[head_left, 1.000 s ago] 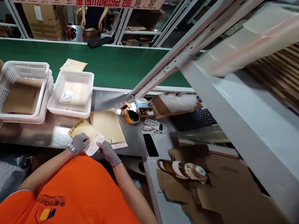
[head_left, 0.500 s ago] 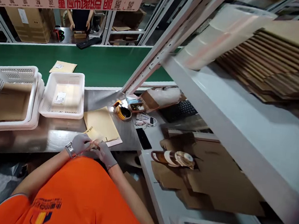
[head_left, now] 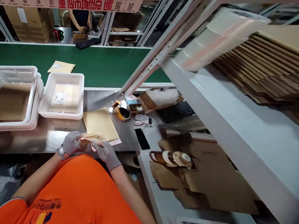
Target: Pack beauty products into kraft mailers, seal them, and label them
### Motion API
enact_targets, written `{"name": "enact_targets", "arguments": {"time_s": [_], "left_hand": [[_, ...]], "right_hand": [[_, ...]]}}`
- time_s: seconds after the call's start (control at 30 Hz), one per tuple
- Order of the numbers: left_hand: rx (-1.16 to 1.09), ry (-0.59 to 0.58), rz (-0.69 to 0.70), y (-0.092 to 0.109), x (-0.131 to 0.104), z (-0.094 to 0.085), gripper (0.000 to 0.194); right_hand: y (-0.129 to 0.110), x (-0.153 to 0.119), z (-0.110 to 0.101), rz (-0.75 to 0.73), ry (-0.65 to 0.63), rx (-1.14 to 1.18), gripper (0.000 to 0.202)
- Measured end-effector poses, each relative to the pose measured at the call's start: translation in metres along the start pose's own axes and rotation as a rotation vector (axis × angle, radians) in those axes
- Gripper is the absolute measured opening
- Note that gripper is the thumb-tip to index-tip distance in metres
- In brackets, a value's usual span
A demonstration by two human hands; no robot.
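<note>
My left hand [head_left: 72, 142], in a grey glove with a metal watch at the wrist, pinches one side of a tan paper mailer's near end. On the other side of that end, my gloved right hand [head_left: 107, 154] has its fingers closed at the edge. The tan mailer [head_left: 102, 122] lies on the metal table [head_left: 53, 135], its near end lifted and folded between my hands. A whitish sheet or envelope edge shows beneath it at the right. Whether anything is inside the mailer cannot be seen.
Left stand white baskets [head_left: 30, 113] and a smaller white basket [head_left: 40, 109] with a labelled mailer. Behind runs a green conveyor [head_left: 103, 64] carrying a mailer [head_left: 61, 67]. Right are a tape roll [head_left: 122, 112], a phone [head_left: 142, 139] and a shelf [head_left: 219, 108]. A co-worker's arms [head_left: 79, 26] show beyond.
My left hand has moved left and slightly up, away from my right. The mailer's near end is now spread between them. The co-worker's arms have shifted.
</note>
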State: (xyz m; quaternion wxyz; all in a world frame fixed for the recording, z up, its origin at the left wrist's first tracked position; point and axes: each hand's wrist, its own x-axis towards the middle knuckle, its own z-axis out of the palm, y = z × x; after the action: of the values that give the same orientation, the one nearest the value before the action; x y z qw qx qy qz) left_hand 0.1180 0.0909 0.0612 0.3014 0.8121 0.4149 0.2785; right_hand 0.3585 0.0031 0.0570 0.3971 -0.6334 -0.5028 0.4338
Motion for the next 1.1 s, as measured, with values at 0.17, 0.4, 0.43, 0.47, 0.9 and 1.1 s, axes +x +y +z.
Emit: {"name": "enact_targets", "arguments": {"time_s": [0.17,0.4,0.43,0.47,0.9,1.1], "left_hand": [[-0.015,-0.02,0.11,0.01,0.005,-0.001,0.025],[0.004,-0.136,0.269,0.045,0.017,-0.012,0.023],[0.003,-0.136,0.281,0.051,0.018,-0.015,0.023],[-0.002,-0.133,0.286,0.057,0.018,-0.018,0.024],[-0.13,-0.088,0.332,0.093,0.041,-0.043,0.029],[-0.188,-0.474,0.567,0.125,0.059,0.018,0.022]], "right_hand": [[-0.017,-0.009,-0.023,0.034,0.214,-0.094,0.059],[-0.072,0.001,-0.033,-0.523,-0.105,-0.351,0.023],[-0.076,0.004,-0.032,-0.55,-0.124,-0.325,0.019],[-0.079,0.006,-0.031,-0.566,-0.118,-0.297,0.018],[-0.037,-0.068,-0.111,-0.15,0.152,-0.213,0.024],[-0.018,-0.084,-0.081,-0.037,0.137,-0.29,0.048]]}}
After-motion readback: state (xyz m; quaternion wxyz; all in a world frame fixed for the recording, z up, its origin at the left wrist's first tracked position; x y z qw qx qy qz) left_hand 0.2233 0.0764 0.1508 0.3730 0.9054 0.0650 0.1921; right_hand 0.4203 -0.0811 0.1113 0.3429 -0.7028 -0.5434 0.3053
